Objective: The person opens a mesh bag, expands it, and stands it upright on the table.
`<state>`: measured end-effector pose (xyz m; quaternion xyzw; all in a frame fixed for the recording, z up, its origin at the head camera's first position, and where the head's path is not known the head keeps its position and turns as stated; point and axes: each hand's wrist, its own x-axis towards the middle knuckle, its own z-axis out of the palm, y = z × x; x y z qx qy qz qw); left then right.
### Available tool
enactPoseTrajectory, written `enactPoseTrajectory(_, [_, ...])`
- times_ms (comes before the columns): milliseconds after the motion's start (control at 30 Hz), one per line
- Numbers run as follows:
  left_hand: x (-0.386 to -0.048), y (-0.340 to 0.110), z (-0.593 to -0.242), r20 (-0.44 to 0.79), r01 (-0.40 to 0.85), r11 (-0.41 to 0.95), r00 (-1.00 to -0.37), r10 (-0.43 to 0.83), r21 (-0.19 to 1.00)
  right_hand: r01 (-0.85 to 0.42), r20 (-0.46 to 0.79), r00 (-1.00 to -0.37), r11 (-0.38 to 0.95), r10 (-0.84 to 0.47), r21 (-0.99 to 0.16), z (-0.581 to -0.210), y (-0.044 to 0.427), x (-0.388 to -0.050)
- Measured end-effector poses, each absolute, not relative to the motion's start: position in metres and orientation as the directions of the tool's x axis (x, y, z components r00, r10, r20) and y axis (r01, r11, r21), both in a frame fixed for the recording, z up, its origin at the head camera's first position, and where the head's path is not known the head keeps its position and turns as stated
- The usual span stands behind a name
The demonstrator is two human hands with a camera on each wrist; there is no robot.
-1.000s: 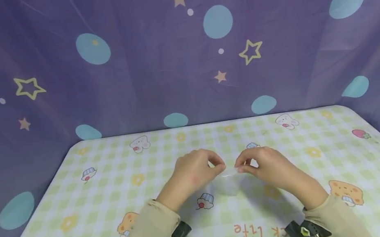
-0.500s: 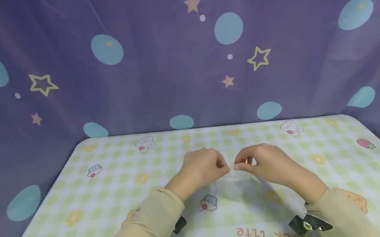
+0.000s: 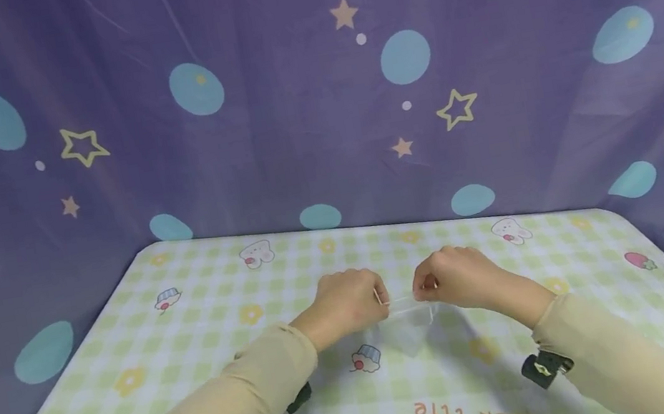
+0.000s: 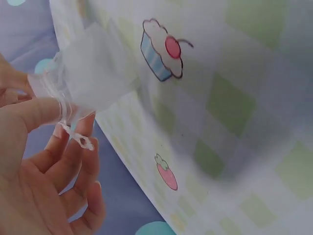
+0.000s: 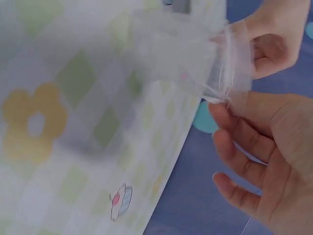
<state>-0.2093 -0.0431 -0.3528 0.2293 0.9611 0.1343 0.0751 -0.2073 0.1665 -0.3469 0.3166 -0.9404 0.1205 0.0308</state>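
Note:
A small sheer white drawstring pouch (image 3: 410,331) hangs by its top between both hands, above the table. My left hand (image 3: 350,303) pinches one side of its gathered mouth between thumb and forefinger. On the opposite side, the thumb and fingertips of my right hand (image 3: 459,279) pinch the edge. In the left wrist view the pouch (image 4: 98,68) hangs away from the fingers, and a looped cord end (image 4: 82,139) sticks out beside the thumb. The right wrist view shows cords running across the translucent neck of the pouch (image 5: 166,54). I make out no contents.
The table (image 3: 204,307) is covered with a green and white checked cloth printed with cupcakes, flowers and lettering. Behind it hangs a purple curtain (image 3: 294,133) with stars and blue ovals. A dark strap device (image 3: 547,368) sits at the right wrist.
The head view has shifted slightly. My hands came closer together, then moved a little apart again, both still pinching the pouch's mouth. Its lower part hangs narrower now than half a second ago.

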Motion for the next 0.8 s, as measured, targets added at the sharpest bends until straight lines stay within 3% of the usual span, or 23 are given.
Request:
enactPoseTrajectory(233, [-0.211,-0.04,-0.35,-0.085,0.441,0.852,-0.873,0.48,0.284,-0.638,0.213,-0.766,0.76,-0.607,-0.126,-0.346,0.167,-0.213])
enactPoseTrajectory(333, [-0.213,-0.036,-0.352,-0.066,0.432,0.854,-0.881,0.468,0.289,-0.614,0.213,-0.786,0.775,-0.581,-0.151,-0.344,0.163,-0.215])
enactPoseTrajectory(567, [-0.219,-0.028,-0.356,-0.051,0.366,0.868,-0.913,0.405,0.334,-0.283,-0.006,-0.954,0.907,-0.3,-0.311,-0.336,0.154,-0.208])
enactPoseTrajectory(800, [-0.217,-0.032,-0.355,-0.024,0.33,0.864,-0.93,0.366,0.38,-0.16,-0.185,-0.953,0.917,-0.239,-0.364,-0.336,0.154,-0.198])
